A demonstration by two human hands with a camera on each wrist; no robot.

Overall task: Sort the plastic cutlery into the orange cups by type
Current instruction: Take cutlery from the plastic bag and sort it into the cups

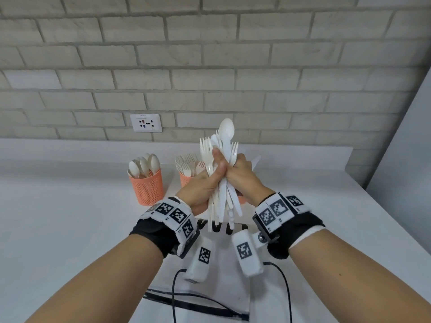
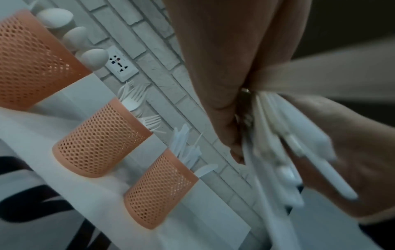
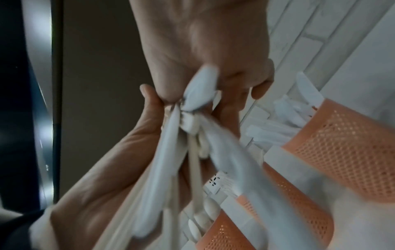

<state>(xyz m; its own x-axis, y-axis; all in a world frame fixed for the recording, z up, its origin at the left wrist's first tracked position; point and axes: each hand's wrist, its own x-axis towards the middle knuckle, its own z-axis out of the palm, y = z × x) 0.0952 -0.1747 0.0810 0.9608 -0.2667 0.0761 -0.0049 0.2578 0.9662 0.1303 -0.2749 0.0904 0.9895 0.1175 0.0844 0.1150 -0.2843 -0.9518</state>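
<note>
Cutlery bundle (image 1: 221, 173) gripped upright by left hand (image 1: 205, 183); right hand (image 1: 242, 171); above table (image 1: 70, 217).

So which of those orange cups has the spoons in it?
The leftmost orange cup: rounded spoon bowls poke out. The middle cup shows fork tines.

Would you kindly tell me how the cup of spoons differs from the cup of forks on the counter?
The spoon cup stands in full view on the left; the fork cup to its right is partly hidden behind the left hand. Rounded bowls stick up from the spoon cup, while pronged heads stick up from the fork cup. The spoon cup looks nearer the person than the fork cup. Both are upright orange mesh cups holding white plastic cutlery.
</note>
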